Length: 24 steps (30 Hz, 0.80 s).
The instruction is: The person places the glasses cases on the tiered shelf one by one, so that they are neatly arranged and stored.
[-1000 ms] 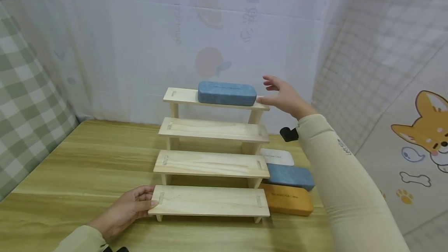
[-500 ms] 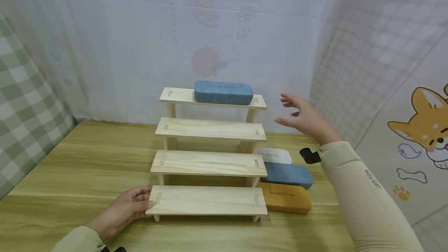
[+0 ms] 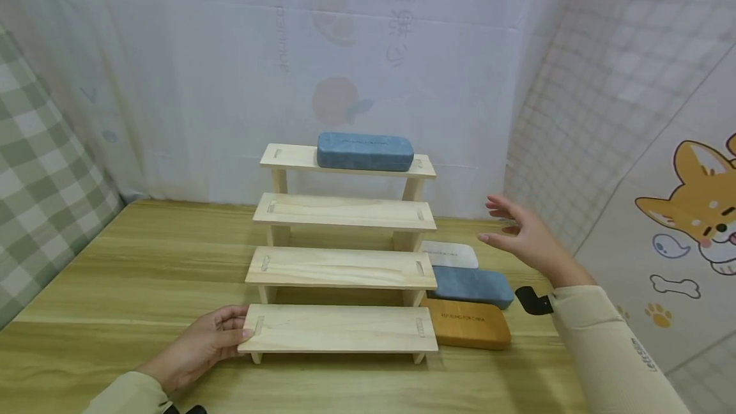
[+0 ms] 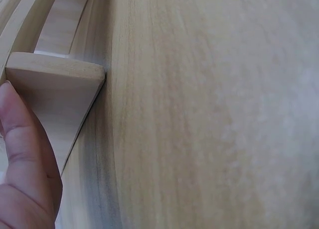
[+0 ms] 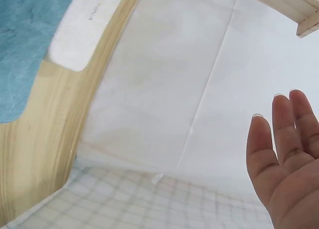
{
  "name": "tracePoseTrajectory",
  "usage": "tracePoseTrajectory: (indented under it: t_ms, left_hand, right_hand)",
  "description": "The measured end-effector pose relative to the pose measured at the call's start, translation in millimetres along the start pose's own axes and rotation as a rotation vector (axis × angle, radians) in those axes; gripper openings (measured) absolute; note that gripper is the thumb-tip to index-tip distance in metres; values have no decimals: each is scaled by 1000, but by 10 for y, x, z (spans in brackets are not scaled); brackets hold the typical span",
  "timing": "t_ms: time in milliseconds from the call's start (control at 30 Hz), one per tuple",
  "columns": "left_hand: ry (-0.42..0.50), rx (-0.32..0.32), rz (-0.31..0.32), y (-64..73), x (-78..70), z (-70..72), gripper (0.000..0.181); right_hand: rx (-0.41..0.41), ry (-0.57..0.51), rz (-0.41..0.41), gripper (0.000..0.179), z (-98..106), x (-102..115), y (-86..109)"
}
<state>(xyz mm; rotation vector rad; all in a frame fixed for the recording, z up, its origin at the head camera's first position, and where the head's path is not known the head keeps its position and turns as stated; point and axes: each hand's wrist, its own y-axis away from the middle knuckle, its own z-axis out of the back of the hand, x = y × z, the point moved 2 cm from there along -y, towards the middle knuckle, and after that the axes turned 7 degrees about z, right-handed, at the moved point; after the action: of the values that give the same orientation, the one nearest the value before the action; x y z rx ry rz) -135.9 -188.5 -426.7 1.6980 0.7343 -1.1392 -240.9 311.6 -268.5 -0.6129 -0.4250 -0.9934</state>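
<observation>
A pale wooden stepped display rack (image 3: 339,267) stands on the table. On its top tier lies a blue glasses case (image 3: 365,152), right of the middle. My left hand (image 3: 209,340) grips the left end of the lowest tier, thumb on the board's edge; in the left wrist view the thumb (image 4: 25,149) lies along that end. My right hand (image 3: 526,235) is in the air right of the rack, holding nothing, with fingers apart. Below it lie a white case (image 3: 451,255), a second blue case (image 3: 474,287) and an orange case (image 3: 471,324), partly hidden by the rack.
The wood-grain table (image 3: 144,260) ends at a white printed curtain (image 3: 201,82) behind the rack. A green checked cloth (image 3: 40,165) hangs at the left. A white sheet with a cartoon dog (image 3: 710,209) hangs at the right.
My right hand has come away from the blue case on the top tier, moving right and down. That case stays where it is. The left hand keeps its grip on the lowest tier.
</observation>
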Motion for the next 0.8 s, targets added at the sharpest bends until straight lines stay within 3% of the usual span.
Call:
tracePoseTrajectory:
  t_ms: [267, 800]
  left_hand:
    - [-7, 15, 1, -2, -2, 2, 75]
    - [-11, 9, -1, -3, -1, 3, 74]
  right_hand:
    - [-6, 17, -43, 71, -58, -189, 368]
    - [48, -108, -149, 66, -288, -419, 865]
